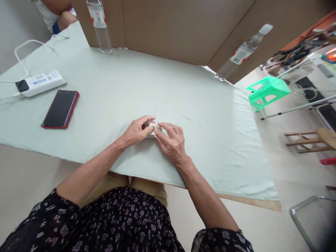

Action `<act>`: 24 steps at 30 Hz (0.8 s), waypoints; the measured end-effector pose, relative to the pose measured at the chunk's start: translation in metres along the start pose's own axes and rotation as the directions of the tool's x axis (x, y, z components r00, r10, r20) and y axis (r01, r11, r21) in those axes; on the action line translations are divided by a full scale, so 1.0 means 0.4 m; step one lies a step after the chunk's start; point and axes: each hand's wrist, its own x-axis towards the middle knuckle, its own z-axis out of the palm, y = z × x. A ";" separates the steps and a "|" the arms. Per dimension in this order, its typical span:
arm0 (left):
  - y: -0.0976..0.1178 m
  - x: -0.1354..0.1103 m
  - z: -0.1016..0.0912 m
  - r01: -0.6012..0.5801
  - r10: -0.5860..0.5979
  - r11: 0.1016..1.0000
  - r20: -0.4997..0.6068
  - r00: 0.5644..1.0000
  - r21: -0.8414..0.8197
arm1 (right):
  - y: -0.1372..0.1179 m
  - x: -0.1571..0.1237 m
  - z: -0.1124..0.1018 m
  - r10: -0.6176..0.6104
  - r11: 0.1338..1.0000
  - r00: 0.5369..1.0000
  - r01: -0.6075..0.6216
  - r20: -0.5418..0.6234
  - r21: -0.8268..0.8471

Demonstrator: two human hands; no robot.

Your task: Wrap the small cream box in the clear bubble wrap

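Observation:
Near the front edge of the cloth-covered table (199, 101), both hands meet around a small white box-like object (151, 135). My left hand (136, 131) curls around its left side, thumb resting on top. From the right, my right hand (172, 140) holds it with thumb and fingers bent over it. The thumbs nearly touch above the object. Fingers cover much of it, so its exact kind cannot be made out. It appears to sit on or just above the pale green cloth.
To the left lie a phone (60, 109) in a red case and a white power bank (42, 83) with cables. Two water bottles (99, 26) stand against a cardboard screen (168, 28) at the back. A green stool (270, 90) is on the floor at right. Another person (63, 19) sits at far left.

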 end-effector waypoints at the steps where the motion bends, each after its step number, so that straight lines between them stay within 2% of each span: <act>1: 0.000 0.000 0.000 -0.003 0.003 1.000 -0.001 1.000 0.001 | -0.001 -0.001 0.001 -0.005 1.000 1.000 0.005 -0.016 0.002; 6: -0.011 0.005 0.003 -0.022 0.023 0.998 0.026 0.999 -0.055 | 0.005 -0.005 0.006 0.034 0.999 0.982 -0.028 -0.183 0.034; 9: -0.019 0.008 0.005 -0.037 0.040 0.997 0.033 0.999 -0.072 | 0.006 -0.002 0.009 -0.049 0.999 0.980 0.047 -0.191 -0.019; 11: -0.022 0.008 0.007 -0.039 0.041 0.997 0.028 0.999 -0.067 | 0.009 0.000 0.009 -0.059 0.998 0.980 0.058 -0.190 -0.008; 15: -0.021 0.007 0.009 -0.007 0.006 1.000 -0.023 1.000 -0.026 | 0.038 -0.004 0.006 0.148 0.984 0.948 -0.112 -0.281 0.137; 18: -0.020 0.009 0.006 0.016 -0.025 0.996 -0.101 0.995 -0.088 | 0.070 -0.011 0.005 0.280 0.948 0.916 -0.218 -0.288 0.231; 21: -0.022 0.015 -0.004 0.025 -0.064 0.974 -0.169 0.984 -0.224 | 0.084 -0.014 0.008 0.355 0.913 0.901 -0.278 -0.248 0.297; 24: -0.025 0.022 -0.012 0.004 -0.092 0.951 -0.271 0.958 -0.308 | 0.074 -0.012 0.011 0.374 0.900 0.902 -0.296 -0.215 0.321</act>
